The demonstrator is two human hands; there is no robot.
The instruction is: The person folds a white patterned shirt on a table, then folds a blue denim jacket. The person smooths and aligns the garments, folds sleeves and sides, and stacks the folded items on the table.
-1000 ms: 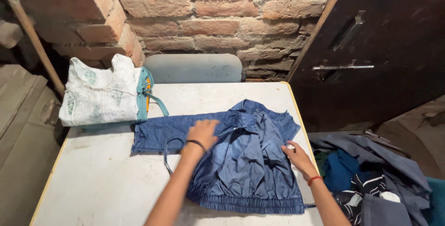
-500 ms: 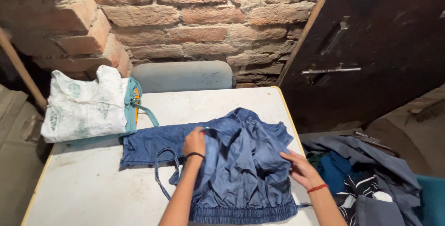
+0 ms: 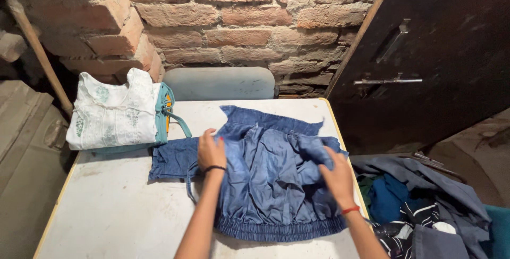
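Two hands are laid on a blue denim top with a gathered elastic hem point(image 3: 271, 184), which is spread on the white table with a yellow edge point(image 3: 117, 211). The left hand point(image 3: 211, 151) is pressed on the garment's left side, fingers slightly curled, a black band at the wrist. The right hand point(image 3: 337, 176) is closed on a fold of fabric at the right side. A folded white printed garment point(image 3: 114, 113) is stacked at the table's far left corner.

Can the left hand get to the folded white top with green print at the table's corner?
Probably yes: the left hand rests on the blue denim garment, and only bare table lies between it and the folded white top.
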